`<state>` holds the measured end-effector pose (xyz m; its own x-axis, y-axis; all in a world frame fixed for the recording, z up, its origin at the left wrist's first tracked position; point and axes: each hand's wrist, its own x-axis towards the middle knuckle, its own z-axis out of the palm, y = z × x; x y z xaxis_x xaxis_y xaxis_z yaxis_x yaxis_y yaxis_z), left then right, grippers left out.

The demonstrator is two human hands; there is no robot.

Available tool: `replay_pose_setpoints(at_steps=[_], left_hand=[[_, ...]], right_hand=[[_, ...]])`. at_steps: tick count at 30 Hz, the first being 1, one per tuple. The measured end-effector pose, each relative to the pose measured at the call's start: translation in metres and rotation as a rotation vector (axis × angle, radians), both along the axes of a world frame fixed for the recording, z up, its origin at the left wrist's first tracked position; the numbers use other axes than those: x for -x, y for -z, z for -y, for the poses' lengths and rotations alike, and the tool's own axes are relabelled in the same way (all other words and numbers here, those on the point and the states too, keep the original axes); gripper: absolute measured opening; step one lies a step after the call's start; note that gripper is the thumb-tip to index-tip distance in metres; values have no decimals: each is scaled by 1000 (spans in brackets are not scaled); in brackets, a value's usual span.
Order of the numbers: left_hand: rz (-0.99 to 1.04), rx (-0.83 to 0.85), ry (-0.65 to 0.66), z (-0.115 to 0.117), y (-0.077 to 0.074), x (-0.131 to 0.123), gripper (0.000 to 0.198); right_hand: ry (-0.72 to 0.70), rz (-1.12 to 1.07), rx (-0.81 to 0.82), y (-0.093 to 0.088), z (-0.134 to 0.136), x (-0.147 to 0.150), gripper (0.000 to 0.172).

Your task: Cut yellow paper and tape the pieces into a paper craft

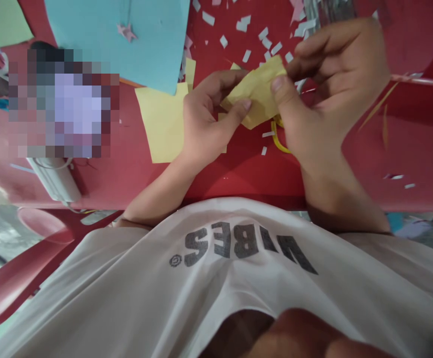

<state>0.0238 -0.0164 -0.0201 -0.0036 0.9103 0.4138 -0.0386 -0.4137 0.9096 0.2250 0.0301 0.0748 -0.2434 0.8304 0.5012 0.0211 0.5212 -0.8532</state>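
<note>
A small piece of yellow paper [259,99], slightly creased, is held between my two hands above the red table. My left hand [212,117] pinches its left end, thumb on top and fingers behind. On the right end, my right hand [324,89] grips the upper corner between thumb and forefinger, its other fingers curled. A larger yellow sheet [164,124] lies flat on the table, partly under my left hand. Beneath my right hand, the yellow handle of what looks like scissors [280,139] shows; the rest is hidden.
White paper scraps [246,54] are strewn over the red table [246,174]. A light blue sheet [145,44] with a pink paper star [127,32] lies at the back left. Nearer the left edge is a white power strip [54,176], below a blurred-out area. A red chair [33,268] stands at lower left.
</note>
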Motion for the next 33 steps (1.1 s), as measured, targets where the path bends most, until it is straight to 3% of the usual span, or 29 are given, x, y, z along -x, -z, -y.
replay_pose_setpoints(at_steps=[3,6,9,14,17,20,24,25,26,29,33], left_hand=[[107,144,-39,2,2,-2,61],[157,232,-48,6,0,-7,61],[218,235,-243,9,-3,-14,53],[171,193,-242,12,-8,-17,50],[113,118,-234,14,-25,-18,52],[-24,273,-275,20,-55,-22,23],[-11,121,-318,27,-85,-27,25],[-98,247,-275,27,-86,-27,20],[-141,290,-252,27,-84,-27,18],[-51,24,-244,22,-63,-27,35],[-11,64,-357,15,-27,-27,34]], right_hand=[[12,-125,84,-8,2,3,33],[9,-113,210,-10,4,6,33],[30,-172,162,-4,4,10,41],[-6,-135,215,1,4,11,37],[-35,-29,212,0,6,9,24],[-46,23,218,-2,7,7,14],[-24,-3,231,1,8,6,8],[-21,-17,224,2,8,6,8],[-23,-16,229,3,8,6,8],[-19,16,256,5,8,5,8],[33,63,218,1,10,4,4]])
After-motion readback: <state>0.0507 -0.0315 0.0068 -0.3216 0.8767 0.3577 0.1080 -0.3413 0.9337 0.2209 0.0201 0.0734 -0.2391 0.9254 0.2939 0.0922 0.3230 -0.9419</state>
